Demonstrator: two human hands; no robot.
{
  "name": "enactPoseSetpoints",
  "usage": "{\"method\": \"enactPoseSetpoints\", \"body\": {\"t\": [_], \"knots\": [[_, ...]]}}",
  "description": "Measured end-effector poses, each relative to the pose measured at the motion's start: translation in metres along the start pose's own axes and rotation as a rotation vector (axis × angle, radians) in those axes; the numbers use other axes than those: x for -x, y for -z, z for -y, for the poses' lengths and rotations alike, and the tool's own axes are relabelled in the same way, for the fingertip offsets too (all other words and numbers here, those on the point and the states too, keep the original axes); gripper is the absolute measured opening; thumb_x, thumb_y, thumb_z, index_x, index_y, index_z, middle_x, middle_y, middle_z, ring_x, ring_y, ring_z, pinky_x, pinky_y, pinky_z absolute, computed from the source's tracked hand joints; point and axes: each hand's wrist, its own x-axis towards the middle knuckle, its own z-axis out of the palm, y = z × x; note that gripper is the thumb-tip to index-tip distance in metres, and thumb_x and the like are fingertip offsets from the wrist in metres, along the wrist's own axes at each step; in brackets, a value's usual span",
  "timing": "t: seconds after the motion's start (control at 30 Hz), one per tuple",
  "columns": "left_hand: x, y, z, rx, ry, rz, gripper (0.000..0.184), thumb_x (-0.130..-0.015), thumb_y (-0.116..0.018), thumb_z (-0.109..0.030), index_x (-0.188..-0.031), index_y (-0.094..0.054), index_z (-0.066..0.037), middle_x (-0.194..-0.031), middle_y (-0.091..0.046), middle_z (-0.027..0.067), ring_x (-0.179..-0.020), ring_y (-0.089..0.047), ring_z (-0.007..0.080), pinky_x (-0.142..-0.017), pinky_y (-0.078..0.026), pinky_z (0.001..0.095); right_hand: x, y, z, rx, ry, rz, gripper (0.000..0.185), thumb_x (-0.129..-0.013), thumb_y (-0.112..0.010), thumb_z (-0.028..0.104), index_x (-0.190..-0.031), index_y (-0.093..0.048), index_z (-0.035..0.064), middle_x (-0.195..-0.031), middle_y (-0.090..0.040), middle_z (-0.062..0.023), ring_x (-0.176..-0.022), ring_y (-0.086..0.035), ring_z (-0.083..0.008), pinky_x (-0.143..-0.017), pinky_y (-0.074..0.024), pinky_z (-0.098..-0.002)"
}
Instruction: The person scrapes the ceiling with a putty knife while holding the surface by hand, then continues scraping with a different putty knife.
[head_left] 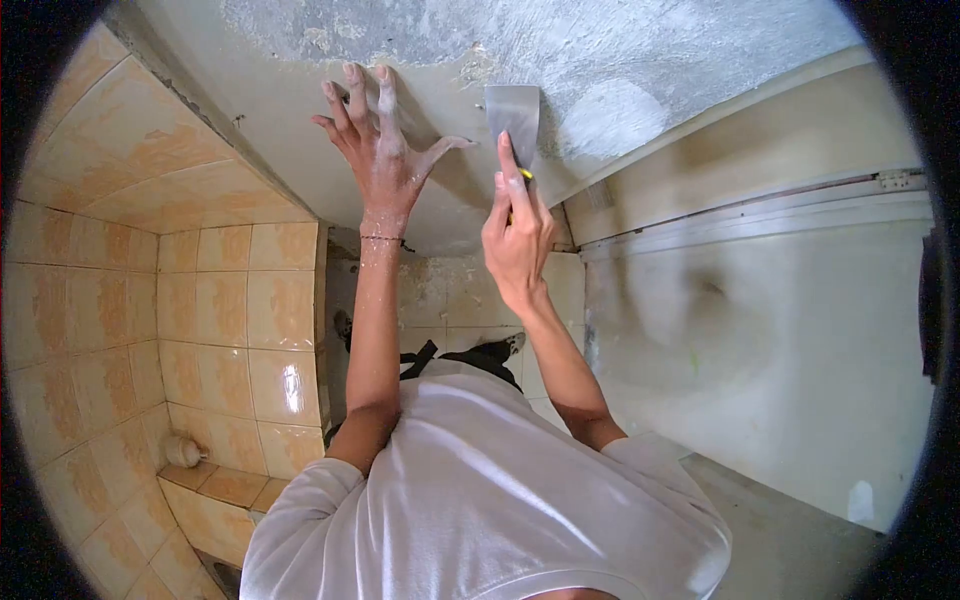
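Slipping looks like the main risk in the head view: the flat, flared grey metal scraper with a yellow-marked handle (512, 108) is at the smooth, pale grey wall (270, 125), near the lower end of that wall's right edge. Tilted too flat or pushed too hard, its blade might skid over the slick part or gouge the rough, bluish-grey patch (640, 45) beside it. A skid towards the wall's left edge could catch the thumb of the dusty, bare left hand (382, 165), which juts towards the blade across a short gap. A swing the other way, over the chalky, whitish spot (615, 118), might chip the wall's right edge. Crumbs loosened at the patch's ragged border could drop onto the white, short-sleeved shirt (480, 470).

The scraper's long axis runs nearly straight away from the person's body, wide end leading, handle towards the wrist; whether that end presses on the wall cannot be told. The bare right hand (522, 240) wraps its fingers around the handle, mostly hiding it, with the index finger stretched onto the blade. The left hand is spread, fingers fanned near the patch's border, apparently braced on the wall, though contact is uncertain
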Motion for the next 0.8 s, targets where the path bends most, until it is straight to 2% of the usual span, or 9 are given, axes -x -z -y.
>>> {"method": "enactPoseSetpoints", "body": {"t": [0.2,0.37,0.43,0.53,0.6,0.67,0.73,0.8], "knots": [[0.000,-0.003,0.002,-0.011,0.002,-0.014,0.126,-0.067,-0.084,-0.069,-0.167,-0.030,-0.015,-0.175,-0.014,0.0151,-0.161,0.001,0.0433,-0.121,-0.003,0.0746,0.002,-0.001,-0.007,-0.030,0.048,-0.024,0.055,-0.102,-0.055,0.000,-0.154,-0.056,0.0173,-0.111,-0.074,-0.0194,-0.083,-0.071,-0.0374,-0.070,-0.0552,-0.0453],[-0.001,0.001,0.001,0.004,0.007,-0.006,0.125,-0.068,-0.084,-0.068,-0.167,-0.030,-0.015,-0.175,-0.015,0.0146,-0.161,0.000,0.0428,-0.122,-0.002,0.0726,0.002,0.007,-0.004,-0.045,0.083,-0.072,0.055,-0.101,-0.057,-0.001,-0.152,-0.057,0.0169,-0.102,-0.073,-0.0194,-0.079,-0.070,-0.0371,-0.068,-0.0540,-0.0448],[-0.002,0.003,-0.002,-0.071,-0.004,0.015,0.131,-0.065,-0.088,-0.065,-0.167,-0.027,-0.011,-0.175,-0.012,0.0180,-0.160,-0.002,0.0441,-0.127,-0.004,0.0646,-0.009,0.002,-0.003,-0.049,0.097,-0.066,0.055,-0.101,-0.057,-0.001,-0.153,-0.057,0.0170,-0.100,-0.073,-0.0190,-0.078,-0.070,-0.0367,-0.068,-0.0541,-0.0448],[-0.001,0.004,-0.001,-0.072,-0.008,0.026,0.131,-0.065,-0.088,-0.065,-0.167,-0.027,-0.011,-0.175,-0.012,0.0173,-0.161,-0.002,0.0435,-0.126,-0.005,0.0654,-0.006,0.004,0.007,0.007,0.038,-0.016,0.057,-0.100,-0.056,-0.002,-0.153,-0.056,0.0174,-0.100,-0.073,-0.0194,-0.080,-0.071,-0.0362,-0.068,-0.0549,-0.0441],[-0.001,0.001,-0.001,-0.036,0.002,0.016,0.128,-0.065,-0.088,-0.064,-0.167,-0.029,-0.013,-0.175,-0.013,0.0155,-0.161,0.000,0.0427,-0.125,-0.002,0.0680,-0.004,0.011,0.008,-0.049,-0.009,0.039,0.044,-0.105,-0.054,0.001,-0.147,-0.060,0.0086,-0.132,-0.070,-0.0192,-0.102,-0.074,-0.0384,-0.079,-0.0570,-0.0386],[-0.003,-0.001,0.003,-0.015,0.026,-0.005,0.125,-0.066,-0.087,-0.064,-0.166,-0.032,-0.015,-0.176,-0.015,0.0136,-0.161,0.002,0.0419,-0.124,0.000,0.0706,-0.006,0.004,0.001,-0.084,0.067,-0.014,0.045,-0.104,-0.054,0.000,-0.148,-0.060,0.0088,-0.132,-0.070,-0.0199,-0.101,-0.074,-0.0384,-0.079,-0.0569,-0.0384],[0.000,0.000,0.002,-0.003,0.024,0.017,0.125,-0.065,-0.087,-0.063,-0.166,-0.032,-0.015,-0.176,-0.014,0.0133,-0.161,0.001,0.0418,-0.124,0.001,0.0705,-0.006,-0.001,-0.001,-0.060,0.067,-0.015,0.057,-0.100,-0.057,-0.003,-0.154,-0.055,0.0161,-0.106,-0.074,-0.0206,-0.080,-0.072,-0.0364,-0.067,-0.0551,-0.0437],[0.000,-0.002,0.002,-0.002,0.013,0.006,0.124,-0.065,-0.087,-0.063,-0.166,-0.032,-0.016,-0.176,-0.014,0.0132,-0.161,0.001,0.0417,-0.124,0.001,0.0706,-0.001,-0.001,-0.001,-0.014,0.027,0.000,0.056,-0.101,-0.057,-0.002,-0.154,-0.056,0.0172,-0.111,-0.075,-0.0217,-0.080,-0.072,-0.0373,-0.067,-0.0552,-0.0438]]}}
